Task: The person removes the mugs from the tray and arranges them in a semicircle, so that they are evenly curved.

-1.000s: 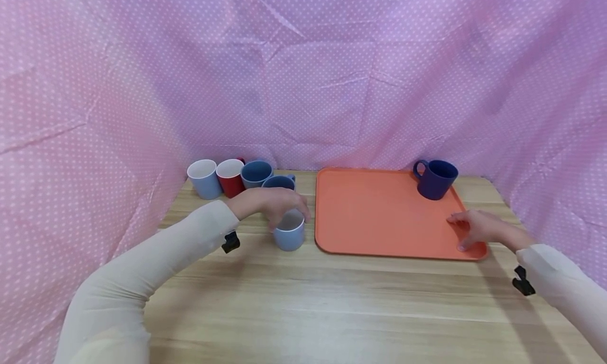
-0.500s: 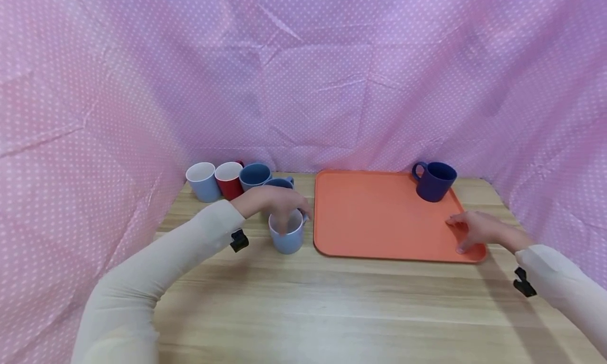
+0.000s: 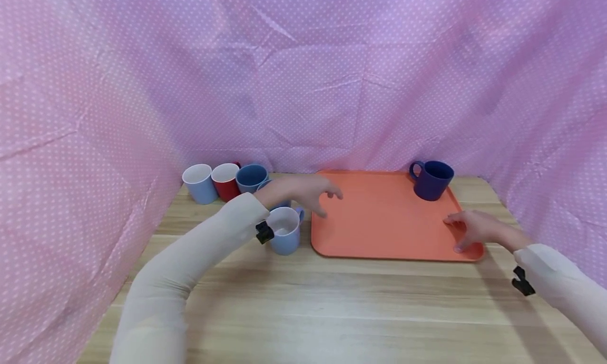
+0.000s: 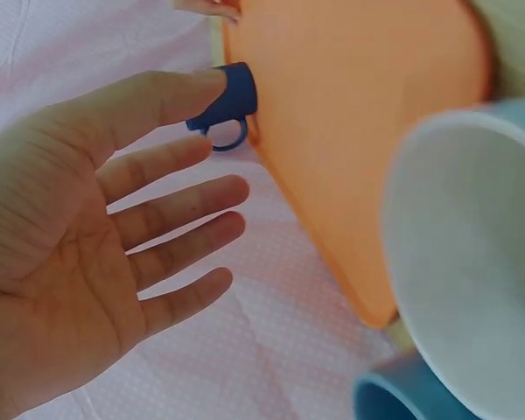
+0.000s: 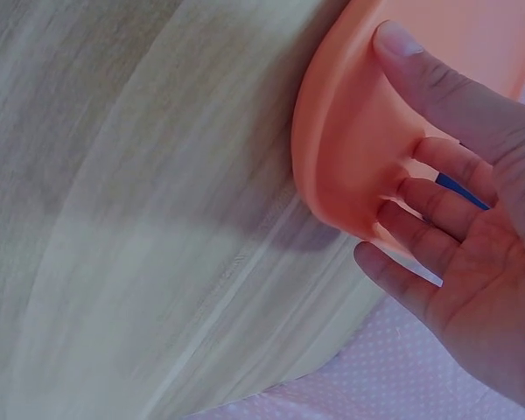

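Observation:
My left hand [image 3: 315, 193] hovers over the left edge of the orange tray [image 3: 379, 216], fingers spread and palm bare in the left wrist view. Just below its wrist stands a light blue mug [image 3: 286, 242] with a white inside, handle turned toward the tray. A blue mug [image 3: 283, 204] behind it is mostly hidden by the left arm. At the tray's front right corner rests my right hand [image 3: 479, 228]. Its thumb touches the inner rim and its extended fingers meet the tray in the right wrist view. A dark blue mug [image 3: 430, 186] stands at the tray's back right.
At the back left, a light blue mug [image 3: 203, 190], a red mug [image 3: 227, 189] and a grey-blue mug [image 3: 250, 180] stand side by side on the wooden table [image 3: 341, 306]. A polka-dot pink cloth [image 3: 313, 90] hangs behind and at both sides.
My left hand has let go of the front light blue mug and moved right, over the tray's edge. That mug now stands with its handle uncovered. The right hand has stayed put.

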Demonstrator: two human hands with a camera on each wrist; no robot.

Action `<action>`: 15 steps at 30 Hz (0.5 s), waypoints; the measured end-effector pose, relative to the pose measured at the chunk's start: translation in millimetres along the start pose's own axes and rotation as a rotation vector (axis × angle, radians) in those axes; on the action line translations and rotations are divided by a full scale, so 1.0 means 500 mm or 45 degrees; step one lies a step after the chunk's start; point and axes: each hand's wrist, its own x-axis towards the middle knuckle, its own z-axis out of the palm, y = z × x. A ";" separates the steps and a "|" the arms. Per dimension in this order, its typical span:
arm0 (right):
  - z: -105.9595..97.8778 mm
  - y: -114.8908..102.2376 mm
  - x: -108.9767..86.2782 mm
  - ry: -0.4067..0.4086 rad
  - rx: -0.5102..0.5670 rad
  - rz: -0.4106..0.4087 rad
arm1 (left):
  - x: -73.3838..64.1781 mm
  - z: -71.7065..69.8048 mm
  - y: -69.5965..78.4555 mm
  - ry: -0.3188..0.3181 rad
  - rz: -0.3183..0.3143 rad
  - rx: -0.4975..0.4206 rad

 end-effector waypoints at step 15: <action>0.001 -0.002 0.003 0.000 -0.023 -0.009 | 0.153 -0.013 0.066 0.458 0.103 -0.145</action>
